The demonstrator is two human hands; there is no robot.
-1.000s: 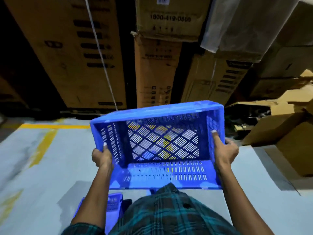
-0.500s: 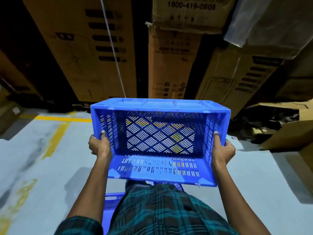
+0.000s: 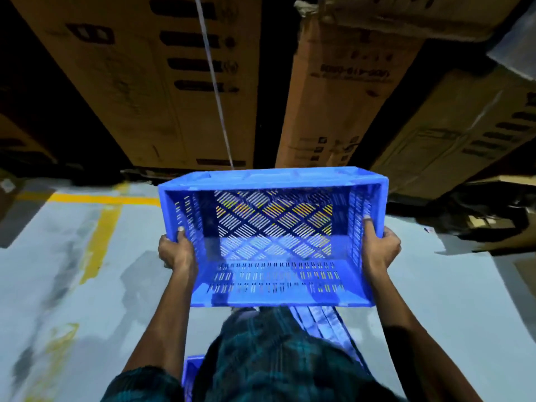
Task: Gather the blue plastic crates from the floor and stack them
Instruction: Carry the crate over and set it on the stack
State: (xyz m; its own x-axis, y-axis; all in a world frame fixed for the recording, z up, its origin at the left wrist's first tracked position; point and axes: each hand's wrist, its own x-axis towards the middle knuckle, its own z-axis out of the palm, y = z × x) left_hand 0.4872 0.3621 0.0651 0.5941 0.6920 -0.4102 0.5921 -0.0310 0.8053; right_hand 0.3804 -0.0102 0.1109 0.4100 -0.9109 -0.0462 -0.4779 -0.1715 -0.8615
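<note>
A blue plastic crate [image 3: 272,291] with slotted walls is held up in front of me, tipped so its open side faces me. My left hand [image 3: 175,250] grips its left wall, thumb inside the rim. My right hand [image 3: 380,249] grips the right wall the same way. Below it, behind my checked shirt, parts of another blue crate [image 3: 324,320] show near the floor, with a blue edge [image 3: 190,375] at my left side.
Tall cardboard boxes [image 3: 150,82] stand in a row straight ahead, with a white strap [image 3: 214,88] hanging down one. Loose cardboard and dark clutter [image 3: 493,221] lie at the right. The grey floor [image 3: 58,285] carries yellow lines [image 3: 98,233].
The crate has levelled out and come to the middle of the view. My view has swung left, so the loose cardboard at the right has slid toward the edge.
</note>
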